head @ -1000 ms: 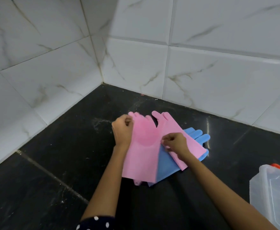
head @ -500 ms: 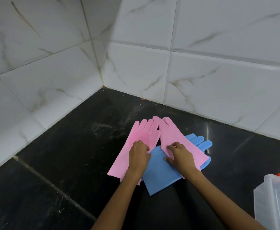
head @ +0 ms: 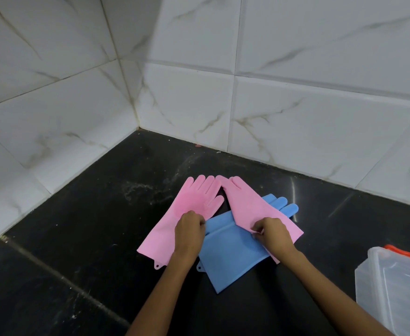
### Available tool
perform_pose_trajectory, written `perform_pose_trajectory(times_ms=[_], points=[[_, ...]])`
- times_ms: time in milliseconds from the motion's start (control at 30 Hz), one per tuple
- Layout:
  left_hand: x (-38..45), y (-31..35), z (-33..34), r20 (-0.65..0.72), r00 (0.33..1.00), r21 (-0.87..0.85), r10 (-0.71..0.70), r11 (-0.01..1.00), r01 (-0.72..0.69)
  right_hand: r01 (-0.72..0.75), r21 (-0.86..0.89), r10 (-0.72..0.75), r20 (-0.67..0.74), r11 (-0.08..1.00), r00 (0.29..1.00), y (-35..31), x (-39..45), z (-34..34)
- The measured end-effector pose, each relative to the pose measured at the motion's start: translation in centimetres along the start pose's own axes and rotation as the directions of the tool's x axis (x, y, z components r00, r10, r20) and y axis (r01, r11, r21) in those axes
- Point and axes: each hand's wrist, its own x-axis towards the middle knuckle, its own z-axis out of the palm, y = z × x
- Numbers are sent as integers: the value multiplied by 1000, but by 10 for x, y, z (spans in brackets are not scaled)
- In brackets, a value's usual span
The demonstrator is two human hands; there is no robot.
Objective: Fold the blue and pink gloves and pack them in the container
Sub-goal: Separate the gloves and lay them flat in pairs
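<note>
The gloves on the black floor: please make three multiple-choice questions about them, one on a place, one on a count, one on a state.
1. Where does the blue glove lie?
A. Partly under the right pink glove
B. Inside the container
C. On top of both pink gloves

2. How many pink gloves are there?
A. One
B. Two
C. Three

3. What is the right hand doing?
A. Resting flat on the floor
B. Holding the container
C. Pinching the edge of a pink glove

Key: 1 A, the pink glove crosses over the blue one. 2 B, the left pink glove lies beside the right one. 3 C, its fingers curl on the pink edge.
</note>
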Motion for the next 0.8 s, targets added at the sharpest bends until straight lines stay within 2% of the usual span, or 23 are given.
perform_pose_trajectory(times_ms=[200, 367, 433, 500, 567, 600, 633, 667, 700, 733, 767, 800], points=[[-6, 35, 23, 66, 978, -197, 196, 964, -180, 85, 219, -75, -53, 972, 996, -12, -8, -34], [-6, 67, 27, -100, 982, -375, 161, 908, -187, 93, 461, -65, -77, 882, 995, -26, -17, -62], [0, 75, 22, -177, 971, -401, 160, 889, -220, 22, 666, -3, -29, 746, 1000, -26, -24, -71], [7, 79, 17, -195, 964, -404, 182, 881, -248, -60, 835, 33, 50, 547, 998, -22, -34, -78], [15, 83, 13, -174, 960, -367, 221, 890, -271, -132, 907, 96, 102, 399, 990, -15, -43, -80], [18, 85, 12, -156, 954, -337, 256, 894, -295, -166, 918, 152, 117, 361, 981, -10, -46, -79], [21, 87, 12, -134, 943, -303, 304, 894, -331, -205, 901, 220, 127, 382, 967, -3, -49, -76], [24, 89, 13, -101, 929, -276, 355, 887, -369, -267, 835, 296, 133, 480, 946, 5, -52, -73], [25, 92, 14, -56, 916, -264, 398, 878, -398, -359, 690, 368, 143, 628, 919, 14, -56, -70], [25, 94, 17, -8, 901, -267, 433, 868, -419, -446, 464, 429, 148, 766, 891, 23, -60, -66], [23, 96, 21, 29, 892, -279, 451, 861, -426, -479, 188, 463, 122, 857, 878, 31, -64, -64], [21, 97, 26, 46, 890, -292, 454, 858, -422, -449, -71, 454, 66, 890, 889, 36, -66, -61]])
